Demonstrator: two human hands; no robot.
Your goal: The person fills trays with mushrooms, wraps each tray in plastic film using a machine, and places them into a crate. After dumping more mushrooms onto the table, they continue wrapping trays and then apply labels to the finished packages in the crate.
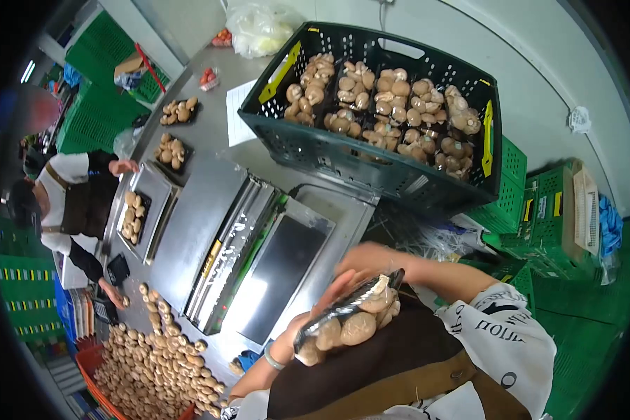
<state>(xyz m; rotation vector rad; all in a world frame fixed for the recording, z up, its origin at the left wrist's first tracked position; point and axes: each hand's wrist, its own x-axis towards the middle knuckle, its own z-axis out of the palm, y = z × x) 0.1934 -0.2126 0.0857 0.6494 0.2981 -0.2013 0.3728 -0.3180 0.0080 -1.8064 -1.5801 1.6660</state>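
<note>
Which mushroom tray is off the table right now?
The film-wrapped tray gripped between left hand and right hand. The other trays sit in the black crate or on the steel table.

A black tray of brown mushrooms (350, 318), wrapped in glossy clear film, is held tilted on edge at the lower centre of the frame, mushrooms facing lower right, slightly blurred.

Black crate (343, 157) full of mushroom trays; wrapping machine (287, 266); loose mushrooms (157, 364) heaped nearby.
</note>
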